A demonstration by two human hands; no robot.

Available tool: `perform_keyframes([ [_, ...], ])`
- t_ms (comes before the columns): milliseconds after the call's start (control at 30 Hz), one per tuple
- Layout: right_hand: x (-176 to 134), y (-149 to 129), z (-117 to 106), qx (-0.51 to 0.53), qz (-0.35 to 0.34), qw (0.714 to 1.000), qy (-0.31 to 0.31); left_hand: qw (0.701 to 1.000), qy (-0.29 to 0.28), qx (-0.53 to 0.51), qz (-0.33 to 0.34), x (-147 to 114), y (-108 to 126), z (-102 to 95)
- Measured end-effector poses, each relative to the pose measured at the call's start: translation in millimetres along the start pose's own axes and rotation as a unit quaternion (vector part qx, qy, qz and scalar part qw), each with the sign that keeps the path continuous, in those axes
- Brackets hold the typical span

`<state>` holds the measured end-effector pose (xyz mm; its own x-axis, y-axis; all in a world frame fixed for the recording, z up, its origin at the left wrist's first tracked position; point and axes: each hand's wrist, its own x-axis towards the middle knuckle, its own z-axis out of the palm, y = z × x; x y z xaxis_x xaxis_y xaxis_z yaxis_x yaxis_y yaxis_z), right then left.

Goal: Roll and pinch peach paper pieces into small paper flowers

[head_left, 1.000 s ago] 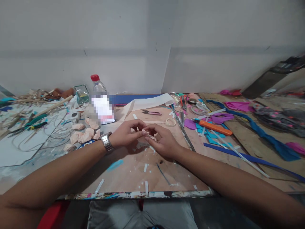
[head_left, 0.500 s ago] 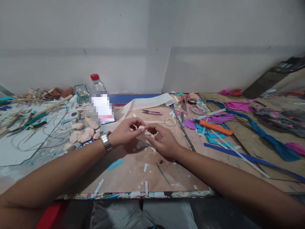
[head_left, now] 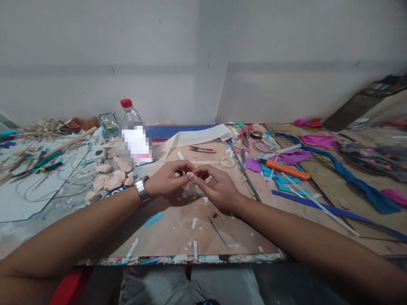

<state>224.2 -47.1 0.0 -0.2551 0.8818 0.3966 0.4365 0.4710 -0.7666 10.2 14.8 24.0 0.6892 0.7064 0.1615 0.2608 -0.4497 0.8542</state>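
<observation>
- Pink little piece (head_left: 191, 175) pinched between both hands, just above the brown board (head_left: 178, 237), in the middle of the table.
- Left hand (head_left: 167, 180) curled, fingertips closed on the pink little piece from the left side. Silver watch (head_left: 141, 189) on that wrist.
- Right hand (head_left: 216, 188) curled too, thumb and first finger closed on the same piece from the right.
- Half a second ago hands sat a bit higher and a bit apart; now closer, fingertips touching. Looks like pressing or rolling the piece, maybe shaping it.
- More pink lumps (head_left: 110, 180) lying near the left arm, well apart from the hands.
- Water bottle (head_left: 131, 131) standing behind them, red cap on.
- Orange cutter (head_left: 284, 169) resting on the right, among purple and blue scraps.
- Small snips (head_left: 202, 149) and tape ring (head_left: 228, 162) lying past the hands, not touched.
</observation>
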Motion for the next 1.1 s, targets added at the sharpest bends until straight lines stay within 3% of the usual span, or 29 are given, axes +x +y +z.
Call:
perform_keyframes([
  [633,0.0,2.3,-2.3,-0.021,0.007,1.000,-0.013,0.999,-0.029,-0.026,-0.011,0.5,-3.1,0.8],
  [1100,-2.3,3.6,-1.9,-0.039,-0.008,0.999,-0.001,0.996,-0.064,-0.025,0.065,-0.6,-8.5,0.3],
])
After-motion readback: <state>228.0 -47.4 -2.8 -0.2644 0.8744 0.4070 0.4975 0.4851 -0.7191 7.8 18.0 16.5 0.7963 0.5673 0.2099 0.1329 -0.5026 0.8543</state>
